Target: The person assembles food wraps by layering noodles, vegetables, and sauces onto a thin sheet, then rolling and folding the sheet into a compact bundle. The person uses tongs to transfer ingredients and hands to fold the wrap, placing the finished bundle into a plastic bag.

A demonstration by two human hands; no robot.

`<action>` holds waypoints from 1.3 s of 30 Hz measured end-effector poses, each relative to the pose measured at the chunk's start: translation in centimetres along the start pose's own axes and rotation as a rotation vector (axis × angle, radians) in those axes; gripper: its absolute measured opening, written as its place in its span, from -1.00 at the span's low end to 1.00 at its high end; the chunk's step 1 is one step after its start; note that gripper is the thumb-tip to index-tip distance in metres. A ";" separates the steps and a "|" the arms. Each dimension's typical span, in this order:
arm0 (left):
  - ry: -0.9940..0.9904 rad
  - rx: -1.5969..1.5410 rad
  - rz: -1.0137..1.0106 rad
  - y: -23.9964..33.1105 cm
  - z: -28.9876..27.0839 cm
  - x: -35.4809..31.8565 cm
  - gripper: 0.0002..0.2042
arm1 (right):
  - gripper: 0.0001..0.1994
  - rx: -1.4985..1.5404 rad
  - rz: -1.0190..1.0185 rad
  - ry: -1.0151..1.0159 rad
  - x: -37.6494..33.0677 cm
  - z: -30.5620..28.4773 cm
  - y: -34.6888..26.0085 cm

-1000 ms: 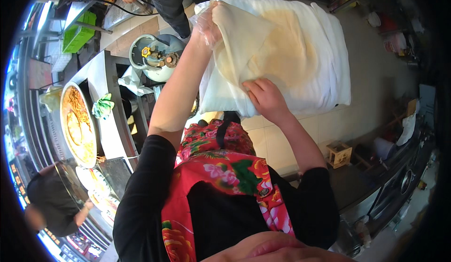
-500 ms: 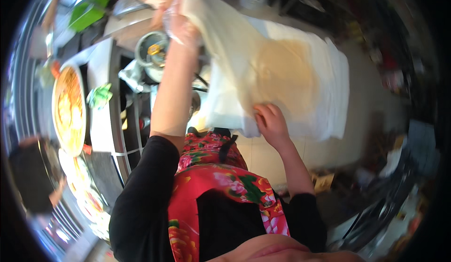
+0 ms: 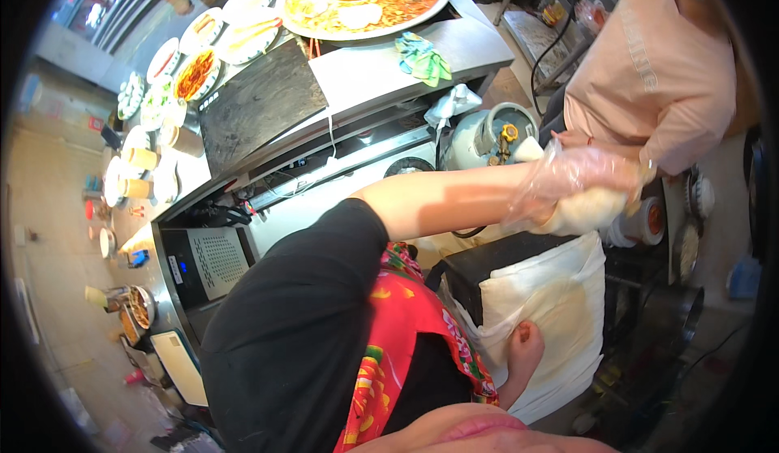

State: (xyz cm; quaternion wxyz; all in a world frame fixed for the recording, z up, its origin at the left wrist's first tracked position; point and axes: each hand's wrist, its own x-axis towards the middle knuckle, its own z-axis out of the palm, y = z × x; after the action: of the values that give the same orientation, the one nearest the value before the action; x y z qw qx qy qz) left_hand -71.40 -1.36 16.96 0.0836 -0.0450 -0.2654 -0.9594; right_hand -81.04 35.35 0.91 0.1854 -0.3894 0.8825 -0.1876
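My left hand (image 3: 596, 173), in a clear plastic glove, is stretched out to the right. It is closed round a pale, soft folded bundle (image 3: 580, 212); whether this is flatbread or cloth I cannot tell. Below it lies a thick folded white cloth (image 3: 580, 278) with a tan patch showing through, on a dark surface. My right hand (image 3: 526, 346) is curled at the cloth's near side, where folds run into its fingers. Close beyond my left hand stands a person in a pink top (image 3: 657, 71), one hand partly visible behind the glove.
A white gas cylinder (image 3: 475, 140) with a yellow valve stands beside my left forearm. The steel counter (image 3: 357, 71) carries a large food platter (image 3: 304, 27), a green cloth (image 3: 423, 59), a black board (image 3: 264, 104) and several plates. A lidded tub (image 3: 649, 222) sits past the bundle.
My view has turned to the left. The raised end of the white cloth now lies lower, and my left hand holds the pale bundle beside the person in pink.
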 end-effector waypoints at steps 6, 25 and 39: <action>0.079 0.845 -0.176 2.0 -5.1 -9.8 -0.74 | -0.28 0.845 -0.529 0.164 10.5 -2.0 -17.4; 1.239 1.121 -0.073 25.1 -14.9 -50.4 -0.74 | -0.76 0.868 -0.412 -0.813 21.5 22.1 -54.7; 1.013 1.810 -0.135 17.1 -28.5 -62.6 -0.67 | -0.70 -0.062 -1.383 -0.602 18.5 36.8 -54.3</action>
State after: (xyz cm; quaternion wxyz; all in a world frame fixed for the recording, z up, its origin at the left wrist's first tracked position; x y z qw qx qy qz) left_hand -8.03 -21.98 -7.03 0.1342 0.4579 -0.8221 -0.3107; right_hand -41.67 -19.57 -8.32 0.2477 -0.8940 0.3531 -0.1216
